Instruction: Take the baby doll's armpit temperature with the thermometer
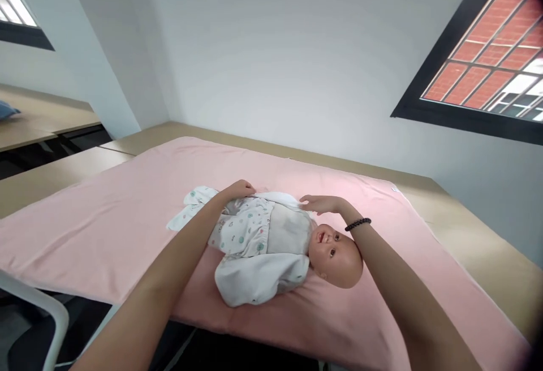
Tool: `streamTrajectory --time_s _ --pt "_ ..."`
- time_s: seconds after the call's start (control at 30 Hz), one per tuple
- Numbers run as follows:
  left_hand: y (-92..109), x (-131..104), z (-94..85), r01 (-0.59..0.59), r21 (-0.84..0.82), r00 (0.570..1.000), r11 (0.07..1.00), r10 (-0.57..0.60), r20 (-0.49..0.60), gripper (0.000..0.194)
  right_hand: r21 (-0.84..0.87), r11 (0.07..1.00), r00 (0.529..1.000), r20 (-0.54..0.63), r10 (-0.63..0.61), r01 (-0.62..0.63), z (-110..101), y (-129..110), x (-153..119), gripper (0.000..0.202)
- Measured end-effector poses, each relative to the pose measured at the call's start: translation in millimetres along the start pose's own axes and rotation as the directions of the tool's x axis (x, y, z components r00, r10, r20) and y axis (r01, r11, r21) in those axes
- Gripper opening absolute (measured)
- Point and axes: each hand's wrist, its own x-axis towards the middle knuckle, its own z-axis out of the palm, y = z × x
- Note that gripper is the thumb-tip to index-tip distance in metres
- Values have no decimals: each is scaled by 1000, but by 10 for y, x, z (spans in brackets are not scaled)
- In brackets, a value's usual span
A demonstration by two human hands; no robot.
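With the baby doll (pixel 292 246) lying on its back mid-way along the pink blanket (pixel 106 229), head toward the right, both hands sit on its far side. Left hand (pixel 237 190) lies flat, fingers loosely curled over the patterned garment (pixel 241 227) at the doll's legs; whether it grips the cloth, can't tell. Right hand (pixel 324 204), beaded bracelet (pixel 357 224) on wrist, has fingers extended and nearly straight, tips touching the white cloth edge (pixel 280 197) at the doll's shoulder.

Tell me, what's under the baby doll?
The baby doll lies on a pink blanket, spread over a wooden table. The left hand and right hand touch its patterned clothes. The blanket directly beneath the doll is covered.
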Motion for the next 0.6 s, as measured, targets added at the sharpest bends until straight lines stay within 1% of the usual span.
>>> streamTrajectory --time_s 0.07,0.13,0.2,0.27,0.3,0.33,0.43,0.47,0.5,0.57,0.6 --pt "67 -76 -96 -40 92 998 995 36 46 24 -25 999 999 -13 -34 34 36 -101 10 66" --pt "148 -168 -180 -79 174 995 982 67 76 25 -60 997 997 -56 -57 53 44 -208 -49 55" --pt "236 -268 -253 -103 225 994 969 91 65 16 -92 995 991 -118 -57 47 45 -325 -130 52" --pt "314 -367 -325 -115 254 993 960 112 25 4 -106 993 983 -173 -60 42 63 -445 -215 53" --pt "344 -417 -365 -120 259 992 958 122 10 5 -108 993 978 -194 -71 51 83 -501 -259 51" --pt "364 -465 -408 -127 258 991 958 131 3 10 -108 992 974 -208 -87 65 109 -551 -308 46" --pt "368 -594 -559 -163 225 986 961 165 11 18 -116 989 967 -229 -115 90 201 -643 -495 23" --pt "356 -628 -615 -183 207 983 961 179 37 19 -119 989 968 -225 -110 85 225 -651 -571 20" --pt "342 -658 -674 -207 186 977 960 193 91 18 -120 990 971 -218 -100 76 244 -648 -650 19" --pt "336 -719 -790 -255 167 942 952 206 267 14 -114 990 978 -182 -104 84 264 -624 -814 19" --pt "353 -760 -844 -262 187 916 947 182 358 14 -112 990 983 -150 -107 91 273 -611 -894 19"
